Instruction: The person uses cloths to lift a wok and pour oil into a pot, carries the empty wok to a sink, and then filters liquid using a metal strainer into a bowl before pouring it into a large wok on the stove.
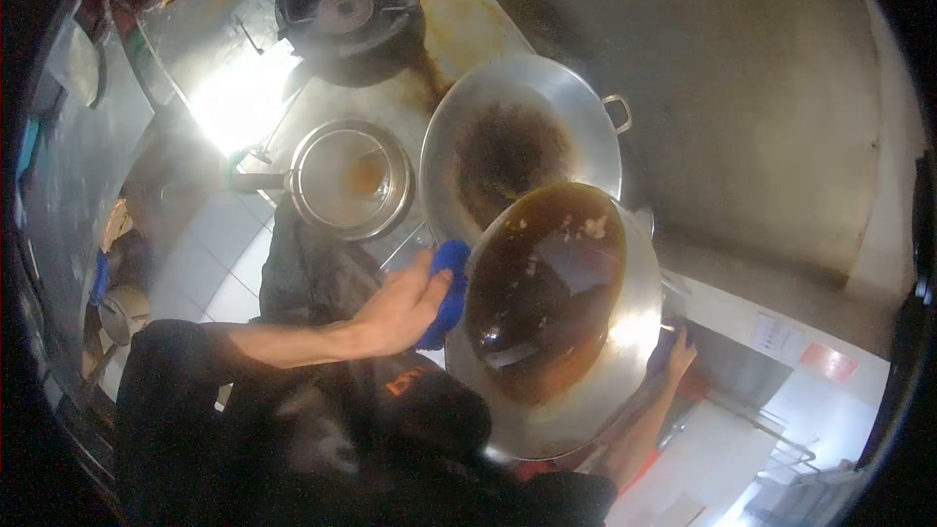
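Your left hand (395, 312) clutches blue cloth (449, 298) at rim of wok (605, 381) holding dark liquid (542, 303); right hand (676, 361) grasps wok's opposite side.

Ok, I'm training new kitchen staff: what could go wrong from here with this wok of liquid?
The dark liquid lies close to the far rim of the tilted front wok, so tipping further could spill it, probably into the stained wok behind. The left hand holds the left rim through a blue cloth; if that slipped, the wok could lurch. If the liquid is hot, which I can't tell, splashes might reach the bare left forearm.
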The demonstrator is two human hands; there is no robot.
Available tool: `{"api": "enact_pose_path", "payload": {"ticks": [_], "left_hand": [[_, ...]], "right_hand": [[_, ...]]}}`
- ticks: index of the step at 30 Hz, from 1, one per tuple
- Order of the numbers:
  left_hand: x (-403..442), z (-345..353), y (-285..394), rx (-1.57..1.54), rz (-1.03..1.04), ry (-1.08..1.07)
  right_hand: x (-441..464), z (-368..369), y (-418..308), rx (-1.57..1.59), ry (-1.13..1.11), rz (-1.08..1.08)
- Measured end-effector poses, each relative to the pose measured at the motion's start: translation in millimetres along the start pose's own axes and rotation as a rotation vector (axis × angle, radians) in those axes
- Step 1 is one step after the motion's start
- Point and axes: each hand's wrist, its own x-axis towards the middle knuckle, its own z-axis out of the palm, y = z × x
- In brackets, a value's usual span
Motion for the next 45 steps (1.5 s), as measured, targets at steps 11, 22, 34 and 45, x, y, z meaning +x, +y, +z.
{"api": "enact_pose_path", "payload": {"ticks": [11, 22, 34, 45], "left_hand": [[5, -3, 8, 0.023, 0.013, -0.009], [7, -5, 8, 0.055, -0.03, 0.005], [5, -4, 5, 0.063, 0.031, 0.028], [-2, -8, 17, -0.036, -0.033, -0.029]], "right_hand": [[12, 2, 25, 0.013, 0.003, 0.078], [20, 9, 44, 0.08, -0.039, 0.023], [24, 9, 47, 0.196, -0.098, 0.059], [12, -2, -7, -0.018, -0.158, 0.036]]}}
